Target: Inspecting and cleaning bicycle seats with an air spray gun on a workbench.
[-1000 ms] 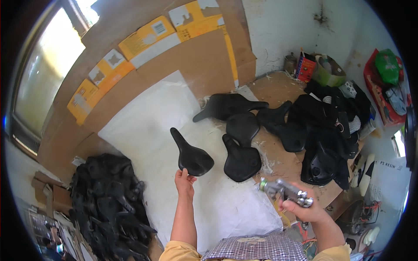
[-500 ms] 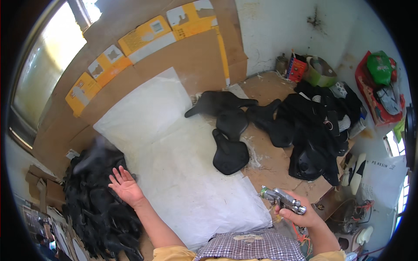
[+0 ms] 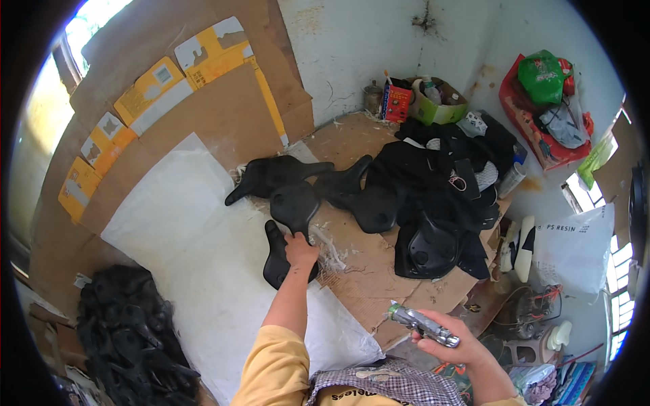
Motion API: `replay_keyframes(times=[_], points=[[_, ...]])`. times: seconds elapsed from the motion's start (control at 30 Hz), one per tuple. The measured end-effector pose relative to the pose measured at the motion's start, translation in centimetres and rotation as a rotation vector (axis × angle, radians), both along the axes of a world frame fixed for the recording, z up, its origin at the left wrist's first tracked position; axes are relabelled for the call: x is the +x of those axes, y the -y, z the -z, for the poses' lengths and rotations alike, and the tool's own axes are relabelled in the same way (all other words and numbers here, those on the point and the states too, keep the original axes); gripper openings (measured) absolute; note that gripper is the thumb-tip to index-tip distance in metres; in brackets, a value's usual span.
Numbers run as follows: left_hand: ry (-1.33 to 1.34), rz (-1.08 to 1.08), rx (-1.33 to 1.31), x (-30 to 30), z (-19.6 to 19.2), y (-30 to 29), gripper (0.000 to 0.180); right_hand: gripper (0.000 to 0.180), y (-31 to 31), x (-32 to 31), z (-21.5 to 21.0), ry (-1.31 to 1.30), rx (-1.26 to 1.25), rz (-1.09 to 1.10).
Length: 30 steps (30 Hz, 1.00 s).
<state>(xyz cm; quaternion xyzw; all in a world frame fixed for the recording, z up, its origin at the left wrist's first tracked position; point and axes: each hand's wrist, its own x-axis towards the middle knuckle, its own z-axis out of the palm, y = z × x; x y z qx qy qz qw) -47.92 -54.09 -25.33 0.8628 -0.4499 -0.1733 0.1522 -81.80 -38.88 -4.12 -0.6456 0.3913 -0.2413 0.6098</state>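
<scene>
My left hand (image 3: 301, 252) reaches forward over the white sheet, its fingers closed on the edge of a smooth black moulded pad (image 3: 274, 262). That pad lies near the sheet's right edge. In my right hand (image 3: 447, 340) is a small silver spray gun (image 3: 421, 323), its nozzle toward the left. Just beyond my left hand rests another black pad (image 3: 295, 204), with a larger winged black piece (image 3: 271, 177) touching it. Further right lies a similar black piece (image 3: 371, 206).
A heap of black pads (image 3: 132, 331) fills the lower left, beside the white sheet (image 3: 196, 271). Black cloth and pieces (image 3: 440, 176) pile up at the right of the cardboard. A green box (image 3: 439, 108) stands at the back, and red and green bags (image 3: 542, 84) hang on the wall.
My left hand, spread above the black heap before, has swung right onto the nearest pad on the sheet. My right hand still holds the spray gun. The view has shifted right.
</scene>
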Motion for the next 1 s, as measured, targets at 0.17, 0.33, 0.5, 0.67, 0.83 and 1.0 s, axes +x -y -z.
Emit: replay_keyframes(times=[0.17, 0.33, 0.5, 0.67, 0.83, 1.0], points=[[-0.140, -0.365, -0.571, 8.8, -0.5, -5.5, 0.029, 0.051, 0.4, -0.7, 0.4, 0.111, 0.142, -0.005], [-0.663, -0.794, -0.571, 12.6, -5.2, -14.6, 0.048, 0.046, 1.0, 0.5, 2.2, 0.049, 0.218, -0.173], [-1.018, -0.868, -0.627, 14.7, -2.4, -24.8, 0.049, 0.048, 1.3, 4.6, 1.8, 0.093, 0.285, -0.250], [-1.098, -0.834, -0.748, 14.5, -0.6, -28.4, 0.046, 0.054, 1.1, 7.4, -0.9, 0.226, 0.020, -0.163], [-1.177, -0.796, -0.824, 15.1, -0.6, -30.5, 0.048, 0.052, -1.5, 6.9, -0.9, 0.130, 0.015, -0.240], [-1.136, -0.756, -0.861, 19.4, -0.2, -34.1, 0.053, 0.048, -3.8, 7.5, 1.5, -0.061, 0.110, -0.280]])
